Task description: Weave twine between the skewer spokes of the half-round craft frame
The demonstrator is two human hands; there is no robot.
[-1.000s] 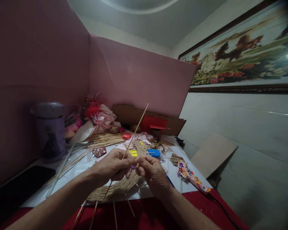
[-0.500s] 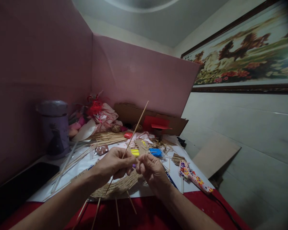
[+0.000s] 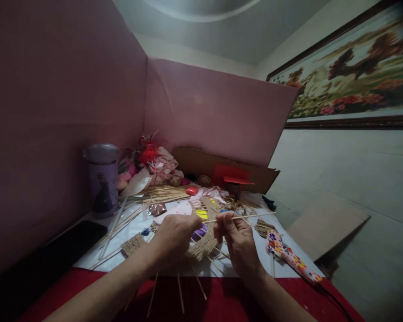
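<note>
A thin wooden stick (image 3: 255, 215) lies almost level between my two hands. My left hand (image 3: 177, 232) is closed around its left end, and the fingertips of my right hand (image 3: 237, 235) pinch it near the middle, so its far end sticks out to the right. Beneath them is a ring wrapped in brown twine (image 3: 203, 248), with several thin sticks (image 3: 180, 293) spreading out past the table's near edge. My left hand and forearm hide part of the ring. Inside it show a purple packet (image 3: 199, 232) and a yellow packet (image 3: 201, 214).
A flowered glue gun (image 3: 290, 255) with a black cord lies at right. To the left are a purple cup (image 3: 102, 183) and a black flat object (image 3: 77, 237). A stick bundle (image 3: 169, 193), a red packet (image 3: 192, 191) and cardboard (image 3: 195, 158) are behind.
The stick has swung from steeply upright to nearly level, pointing right. My right hand now grips it too. The view has shifted left.
</note>
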